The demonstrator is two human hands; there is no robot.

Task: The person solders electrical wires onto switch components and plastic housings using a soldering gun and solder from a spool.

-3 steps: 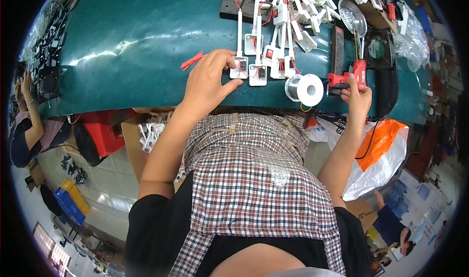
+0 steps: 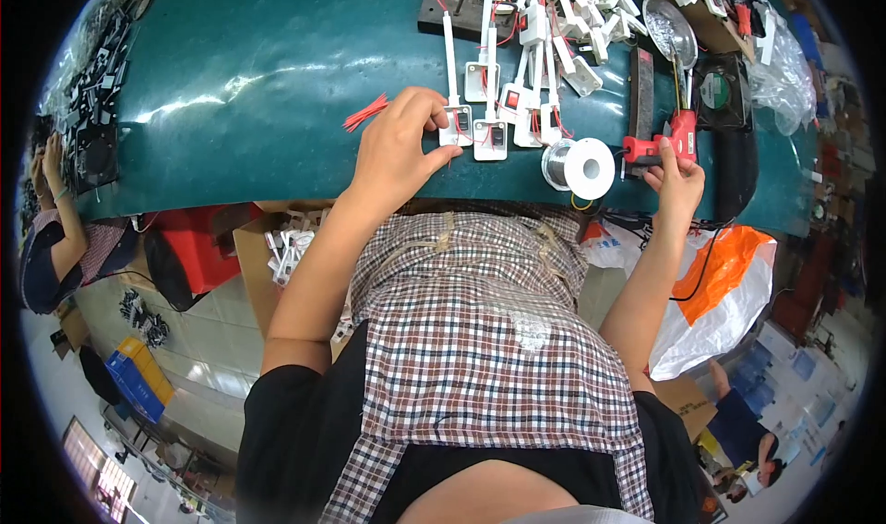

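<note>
Workbench: green, glossy top [image 2: 277, 155], curving across the upper view.
Apron: brown, white and dark checks [image 2: 489, 358], worn over a black short-sleeved top.
Plastic bag: white and orange [image 2: 712, 279], below the bench edge on the right.
Cardboard box: open [image 2: 251, 264], below the bench edge on the left, with white plastic pieces inside.
Left hand: [image 2: 397, 145] thumb and fingers spread apart in a curve, the fingertips at the left edge of the leftmost switch plate, the thumb tip near its lower edge.
Right hand: [image 2: 678, 184] digits curled and closed on the lower end of the soldering gun.
Soldering gun: red-bodied [image 2: 684, 134], lying on the right of the bench, its metal end pointing away from the wearer.
Cooling fan: square, black-framed, green-centred [image 2: 715, 91], just right of the soldering gun.
Metal dish: round and shallow [image 2: 652, 14], beyond the soldering gun.
Solder spool: white flange [image 2: 604, 169] with silvery wire, between the switch plates and the right hand.
Leftmost switch plate: white, with a black switch and a white stem [image 2: 451, 136], flat on the bench beside the left hand.
Neighbouring switch plate: similar [image 2: 484, 153], just to its right, with red leads near both.
Red wires: a small bundle [image 2: 365, 112] left of the left hand.
</note>
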